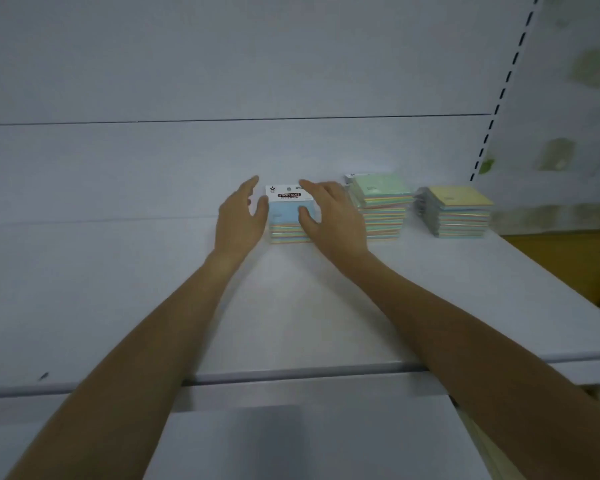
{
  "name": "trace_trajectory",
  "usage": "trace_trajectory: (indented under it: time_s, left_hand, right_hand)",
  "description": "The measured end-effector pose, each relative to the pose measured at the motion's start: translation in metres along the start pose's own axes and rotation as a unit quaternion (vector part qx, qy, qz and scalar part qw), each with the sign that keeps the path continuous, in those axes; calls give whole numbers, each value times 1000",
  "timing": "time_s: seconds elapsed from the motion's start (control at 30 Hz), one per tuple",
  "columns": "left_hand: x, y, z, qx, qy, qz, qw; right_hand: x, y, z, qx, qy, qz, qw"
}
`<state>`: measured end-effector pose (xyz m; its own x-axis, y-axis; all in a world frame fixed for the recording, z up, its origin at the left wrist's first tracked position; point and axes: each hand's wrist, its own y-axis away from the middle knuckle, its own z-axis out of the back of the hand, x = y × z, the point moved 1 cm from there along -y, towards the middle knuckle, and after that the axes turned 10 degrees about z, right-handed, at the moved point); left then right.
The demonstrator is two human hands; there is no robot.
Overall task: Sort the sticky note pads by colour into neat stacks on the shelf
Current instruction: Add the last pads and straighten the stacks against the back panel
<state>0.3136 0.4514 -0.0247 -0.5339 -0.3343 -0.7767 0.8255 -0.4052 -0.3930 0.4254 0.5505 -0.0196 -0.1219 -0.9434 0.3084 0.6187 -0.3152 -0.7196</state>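
The shelf (118, 289) carries three stacks in a row: blue stack (286, 227) in the middle of the view, green stack (383, 209) just beside it on the right, and yellow stack (461, 213) further right, apart from the green. The step in hand appears to be squaring the blue stack. The left hand (239, 223) stands flat-fingered at its left side, touching or nearly so; which cannot be told. The right hand (333, 220) flanks the right side, fingers extended, thumb (305, 216) resting on the top pad (282, 210). Neither hand clamps anything. Press both palms inward evenly, keeping them vertical so that lower pads align with upper ones. Avoid nudging the green stack. Keep the header card (286, 194) facing rearward, as now.
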Motion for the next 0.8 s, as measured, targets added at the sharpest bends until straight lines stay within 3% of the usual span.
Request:
trace_trajectory:
  time_s: [0.07,0.17,0.37,0.5,0.8]
  left_hand:
    - [-20,-4,-1,7,8,-43,999]
    - [-54,1,-23,83,12,-59,995]
    - [-90,24,-93,210,-40,-91,973]
    - [-92,27,-119,188,-17,-70,979]
    - [-87,28,-130,80,27,-51,995]
  right_hand:
    - [-1,-11,23,-62,-41,31,997]
    - [-33,-20,59,-86,-59,31,994]
    - [-107,7,80,66,-56,-94,992]
    - [-127,13,76,112,-100,-117,982]
    - [-136,17,68,33,-197,-108,974]
